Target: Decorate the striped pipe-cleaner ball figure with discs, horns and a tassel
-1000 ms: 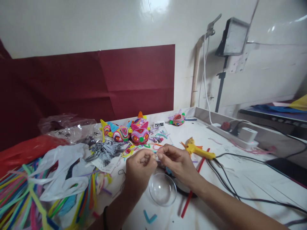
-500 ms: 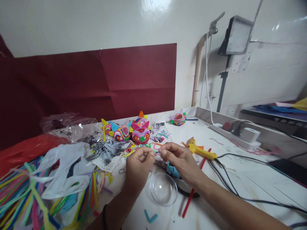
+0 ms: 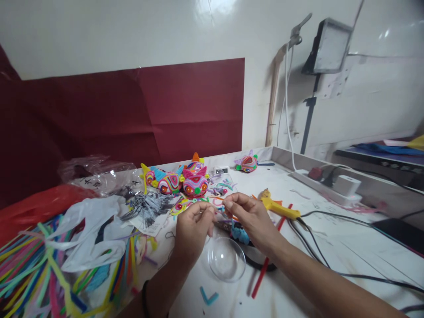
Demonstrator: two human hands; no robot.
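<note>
My left hand [image 3: 195, 227] and my right hand [image 3: 250, 221] are raised close together above the table, thumb and fingers of each pinched. Whatever small piece they hold is too small to make out. Just below them lies a clear plastic dome [image 3: 227, 260]. A bright blue bundled item [image 3: 239, 232] is partly hidden behind my right hand. To the right, a red pipe cleaner [image 3: 261, 280] lies slantwise near a yellow glue gun [image 3: 281, 208]. A bent light-blue pipe cleaner piece [image 3: 208, 297] rests in front of the dome.
Several colourful striped animal ornaments [image 3: 195, 183] sit at the back, with another ornament [image 3: 247, 163] farther right. Pipe cleaners [image 3: 29, 265] and a white plastic bag [image 3: 89, 229] fill the left side. A power strip [image 3: 326, 190] and black cables [image 3: 311, 247] run along the right.
My fingertips have drawn slightly apart, the right hand shifting a little up and right. The things on the table have stayed where they were; the view has moved slightly.
</note>
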